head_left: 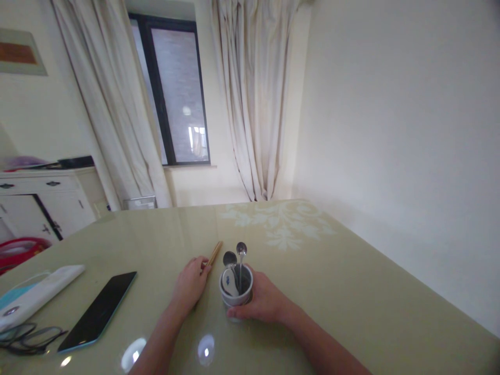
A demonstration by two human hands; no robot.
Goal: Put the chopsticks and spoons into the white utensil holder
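Note:
My right hand (265,297) is wrapped around the side of a small grey-white cup (234,301) on the table. Two metal spoons stand in the cup with their bowls up: a dark one (229,258) on the left and a shiny one (241,249) on the right. A white spoon (229,282) with a small blue mark leans inside the rim. Left of the cup, my left hand (191,284) rests low over the table, fingers closed on light-brown wooden chopsticks (215,252), whose far ends point away. The palm hides their near ends.
At the left of the glass-topped table (156,234) lie a black-screened phone (99,311), eyeglasses (33,337) and a long white device (47,294). A wall (402,146) runs along the table's right edge. Behind are curtains (258,104), a window and a white cabinet (62,200).

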